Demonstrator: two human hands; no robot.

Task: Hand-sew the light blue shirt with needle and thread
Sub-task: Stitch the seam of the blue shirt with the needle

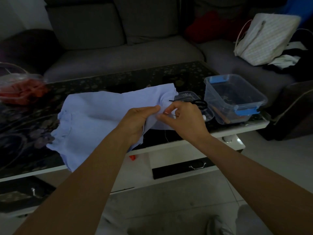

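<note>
The light blue shirt (pixel 94 114) lies spread over the dark patterned coffee table (pixel 118 78), its near edge hanging over the front. My left hand (pixel 138 121) grips a raised fold of the shirt at its right end. My right hand (pixel 184 117) pinches the cloth just beside it, fingertips at the fold. A short dark needle (pixel 171 100) sticks out of the fabric above my right fingers. A thin thread (pixel 166 135) hangs down below the shirt's edge.
A clear plastic box with blue clips (pixel 235 99) stands at the table's right end, with a smaller clear tray (pixel 188 95) and black scissors (pixel 200 103) beside it. A plastic container of red items (pixel 20 89) sits far left. A grey sofa (pixel 125 53) lies beyond, holding a white bag (pixel 264 39).
</note>
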